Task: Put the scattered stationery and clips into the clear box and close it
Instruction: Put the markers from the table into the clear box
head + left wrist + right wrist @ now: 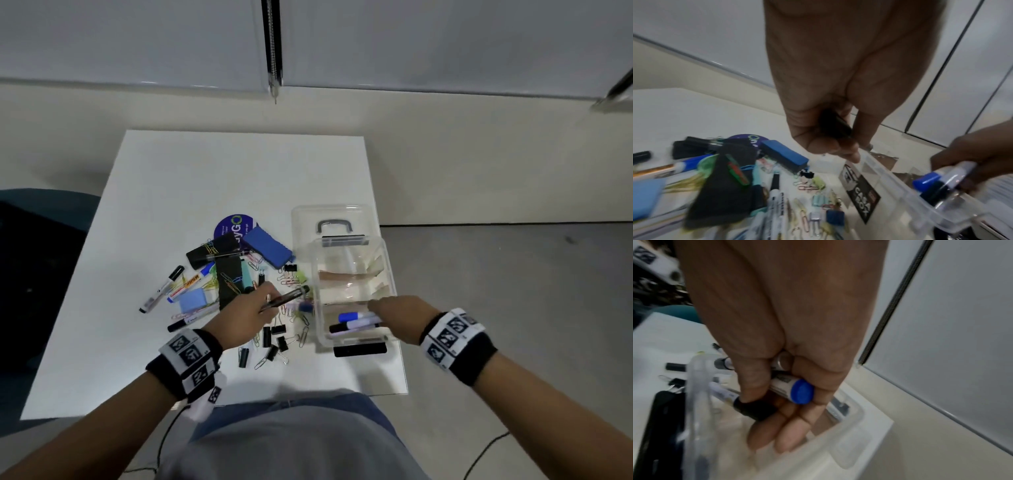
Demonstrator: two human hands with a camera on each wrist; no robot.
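The clear box (352, 291) stands open at about three o'clock on the white surface (212, 178), its lid (334, 219) folded back at the far side, so both hands can drop things in from above without lifting anything out of the way. The right hand (399, 313) is inside the box at its near end, fingers curled round a small bundle of markers: a blue-capped marker (795, 390) and a black-capped marker (754, 408) lie side by side in the grip, low against the bottom, apparently so they can be laid flat along the box rather than dropped. The left hand (248, 315) hovers just left of the box over the pile, thumb and fingers pinching a dark pen (289, 296) whose tip points toward two o'clock, at the box rim, which looks like a set-up for passing it over the wall next. Most of the stationery is not yet packed: at nine to eleven o'clock from the left hand lie a blue eraser block (269, 248), a black pouch (212, 250), a round purple sticker (233, 224), a pale blue pad (193, 299) and a loose marker (161, 289), while black binder clips (274, 337) and coloured paper clips (303, 335) are strewn at six o'clock, just beside the box's near left corner. By my reckoning the task is at an early stage, and the small clips will call for scooping or repeated pinching.
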